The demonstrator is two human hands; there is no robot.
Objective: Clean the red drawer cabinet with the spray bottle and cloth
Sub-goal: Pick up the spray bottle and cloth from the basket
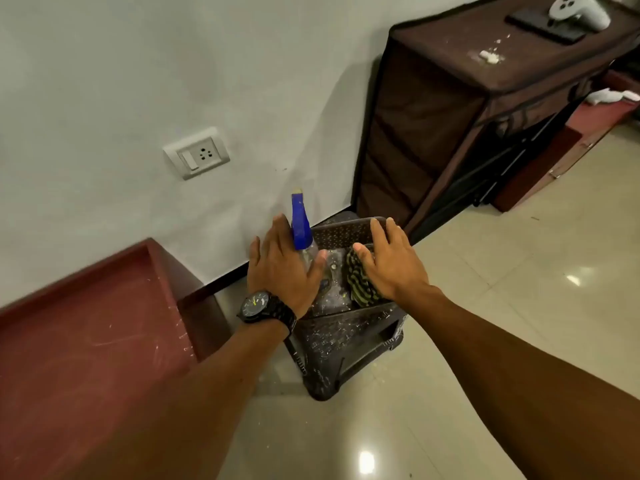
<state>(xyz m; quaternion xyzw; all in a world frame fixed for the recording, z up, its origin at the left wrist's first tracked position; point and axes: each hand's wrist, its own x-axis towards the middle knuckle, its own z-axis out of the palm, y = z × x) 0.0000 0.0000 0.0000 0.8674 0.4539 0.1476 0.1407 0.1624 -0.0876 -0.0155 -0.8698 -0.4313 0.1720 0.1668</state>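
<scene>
A clear spray bottle with a blue trigger head [300, 225] stands on a dark plastic stool [346, 337] by the wall. My left hand [282, 268], with a black watch on the wrist, reaches around the bottle's body with its fingers spread. A green and black striped cloth [358, 278] lies on the stool's seat. My right hand [393, 263] lies flat on the cloth, fingers straight. The red drawer cabinet's top [86, 327] fills the lower left, scratched and dusty.
A brown fabric-covered rack [450, 109] stands against the wall at the right, with a white controller [578, 8] and a dark phone [543, 24] on top. A wall socket [197, 152] sits above the cabinet. Glossy tiled floor [502, 306] spreads to the right.
</scene>
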